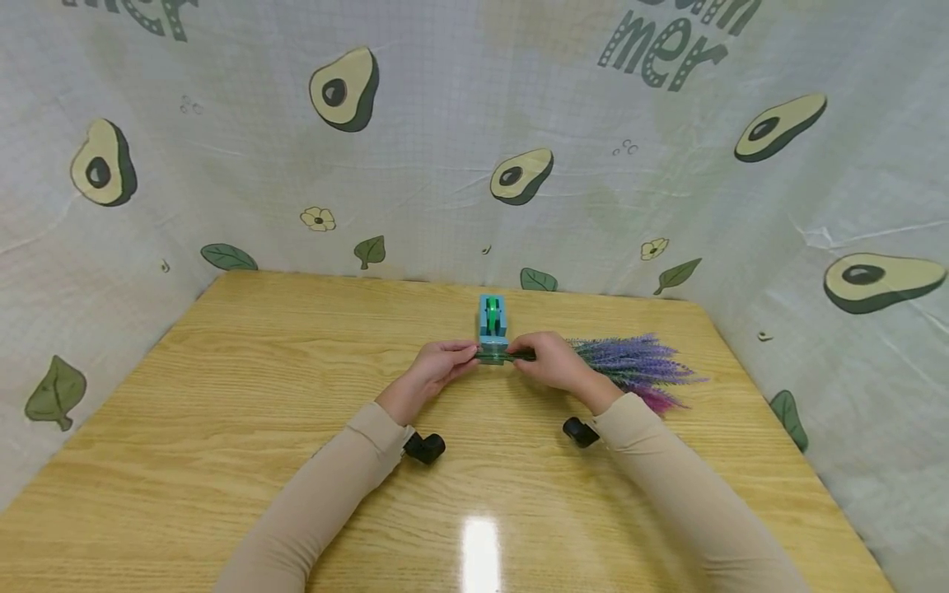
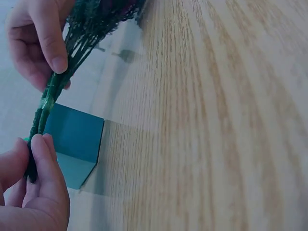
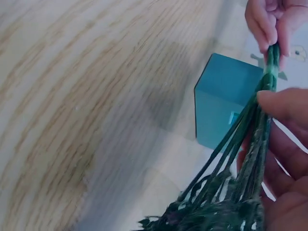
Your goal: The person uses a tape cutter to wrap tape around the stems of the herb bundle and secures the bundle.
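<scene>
A bunch of artificial lavender [image 1: 630, 362] with purple and some pink blooms lies sideways, its blooms to the right. My left hand [image 1: 437, 364] pinches the tips of the green stems [image 2: 36, 122] between thumb and fingers. Farther up, toward the blooms, my right hand [image 1: 552, 362] holds the same stems between thumb and fingers. Between the hands, a shiny band of clear green tape [image 3: 271, 72] crosses the stems. Just behind them stands a blue tape dispenser [image 1: 483, 321] carrying a green tape roll [image 1: 493, 311].
The wooden table [image 1: 296, 371] reaches back to a hanging cloth [image 1: 437, 165] printed with avocados and leaves. Black wrist cameras [image 1: 425, 449] sit below both wrists. Light reflects off the table near its front.
</scene>
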A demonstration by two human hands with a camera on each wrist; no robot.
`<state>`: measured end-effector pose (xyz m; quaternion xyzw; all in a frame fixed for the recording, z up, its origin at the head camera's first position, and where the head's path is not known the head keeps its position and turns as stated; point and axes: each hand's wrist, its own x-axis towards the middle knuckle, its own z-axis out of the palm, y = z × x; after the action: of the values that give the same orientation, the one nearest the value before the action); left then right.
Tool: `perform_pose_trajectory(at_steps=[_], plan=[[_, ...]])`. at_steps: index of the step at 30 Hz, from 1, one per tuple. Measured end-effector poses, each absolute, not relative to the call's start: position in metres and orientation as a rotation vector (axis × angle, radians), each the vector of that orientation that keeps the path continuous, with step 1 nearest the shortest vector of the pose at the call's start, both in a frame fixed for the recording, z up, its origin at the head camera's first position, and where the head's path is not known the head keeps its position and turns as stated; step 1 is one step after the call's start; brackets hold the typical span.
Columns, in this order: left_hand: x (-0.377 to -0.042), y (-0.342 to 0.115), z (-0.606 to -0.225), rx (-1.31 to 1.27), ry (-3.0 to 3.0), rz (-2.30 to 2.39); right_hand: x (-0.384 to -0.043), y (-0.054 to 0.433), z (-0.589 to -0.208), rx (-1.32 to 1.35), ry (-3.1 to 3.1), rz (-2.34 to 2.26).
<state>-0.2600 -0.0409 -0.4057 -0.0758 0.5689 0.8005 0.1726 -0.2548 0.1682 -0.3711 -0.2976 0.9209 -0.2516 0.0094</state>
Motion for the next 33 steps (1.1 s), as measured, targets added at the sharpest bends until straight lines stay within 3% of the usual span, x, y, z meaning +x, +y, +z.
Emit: perform_pose_trajectory(at_steps=[12,33], plan=[[-0.2615,-0.0412,-0.4082,-0.24,1.619,2.249,-0.2555,0.1681,-0.3768,-1.009,2.94,-0.768],[-0.2647,-0.0372,-0.4079,-0.161,1.703,2.183,-0.2576,0.168,-0.3791,-0.866,2.982,-0.74]])
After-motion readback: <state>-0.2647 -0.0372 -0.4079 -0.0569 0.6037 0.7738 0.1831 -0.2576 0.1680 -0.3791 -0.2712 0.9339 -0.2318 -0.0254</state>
